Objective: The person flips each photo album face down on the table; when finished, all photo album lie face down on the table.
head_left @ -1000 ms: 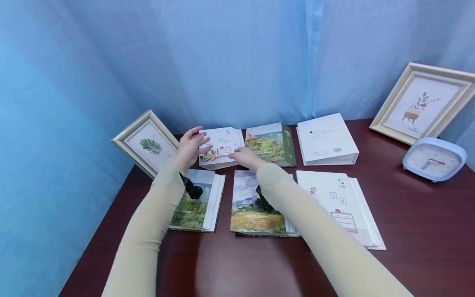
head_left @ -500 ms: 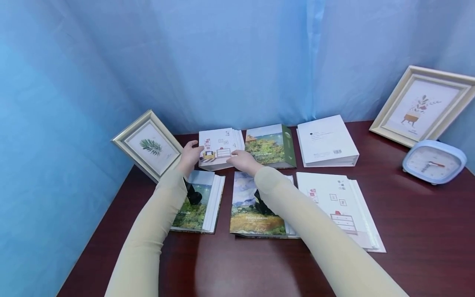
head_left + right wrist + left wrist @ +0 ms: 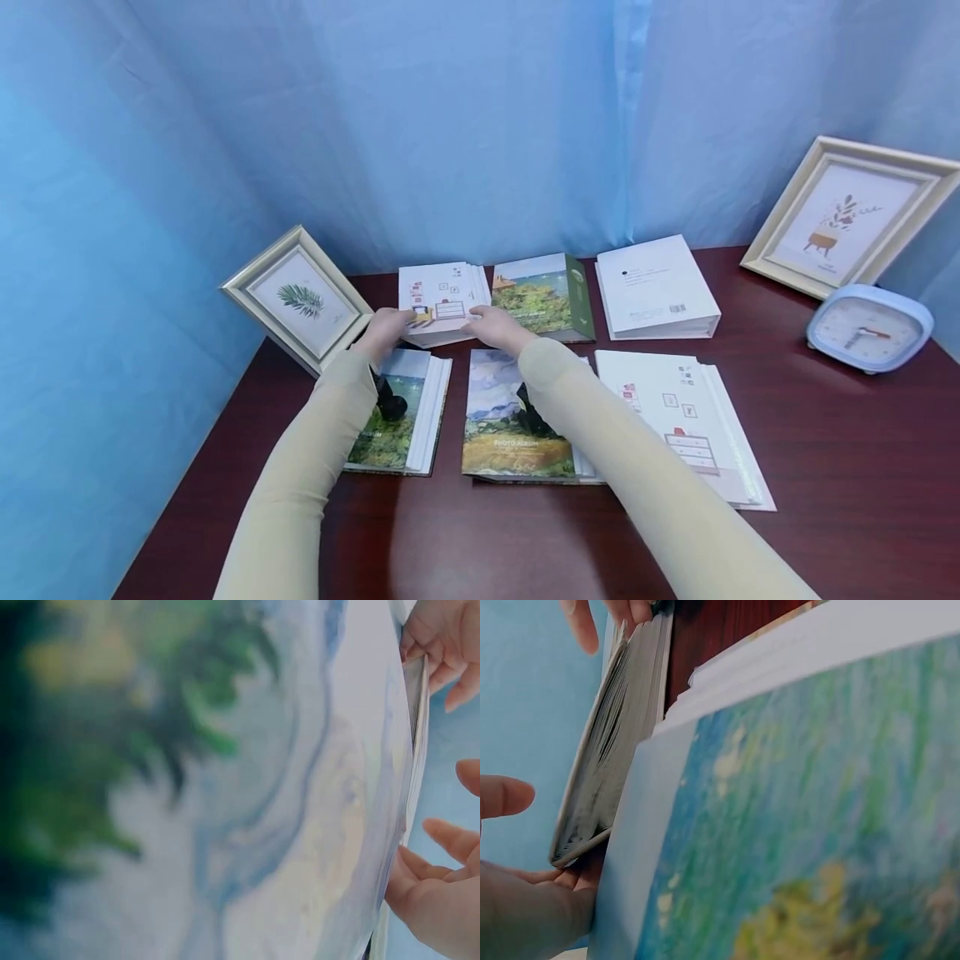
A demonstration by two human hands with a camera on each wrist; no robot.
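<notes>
At the back left of the table lies a white photo album (image 3: 435, 287) printed with furniture drawings. My left hand (image 3: 382, 329) rests at its front left corner; in the left wrist view, the fingers lie along the album's side while the thumb stands apart above the cover. At the front right corner is my right hand (image 3: 501, 325), with one digit over the cover's edge and other fingertips spread above it in the right wrist view. Nearer to me, under my forearms, lie a green landscape album (image 3: 393, 442) and a purple-sky album (image 3: 487, 417).
A second landscape album (image 3: 536, 287) and a plain white album (image 3: 656, 283) continue the back row. Another white album (image 3: 675, 425) lies front right. Picture frames (image 3: 303, 300) lean at both ends, with a blue clock (image 3: 870, 329) at right. Blue curtain hangs behind.
My left hand has come down and towards me from above the white photo album to its front left corner. The right hand has stayed near the front right corner. The albums keep their places.
</notes>
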